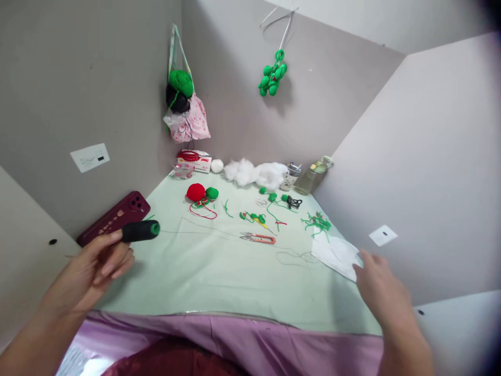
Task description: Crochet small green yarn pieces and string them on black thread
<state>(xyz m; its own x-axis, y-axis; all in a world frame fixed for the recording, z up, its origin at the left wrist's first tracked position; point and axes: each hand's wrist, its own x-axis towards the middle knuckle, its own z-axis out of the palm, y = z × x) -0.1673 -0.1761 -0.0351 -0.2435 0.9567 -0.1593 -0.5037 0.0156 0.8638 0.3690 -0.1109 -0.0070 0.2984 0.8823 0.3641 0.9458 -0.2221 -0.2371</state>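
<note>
My left hand (104,258) grips a spool of black thread (140,231) with a green core end, held up above the left of the table. From the spool a thin dark thread (176,231) runs right across the cloth, with a loose loop lying near the right side. My right hand (378,279) is at the right edge, its fingertips pinched beside a flat white sheet (336,255); whatever they hold is too small to make out. Orange-handled thread snips (258,238) lie in the middle, below a yellow crochet hook (264,224).
Behind are red yarn (195,192), green yarn (212,194), white stuffing (245,173), a cup (290,177) and a bottle (311,178). Green yarn scraps (318,222) lie at right. A maroon phone (115,216) leans left. Green crocheted pieces (273,78) hang above.
</note>
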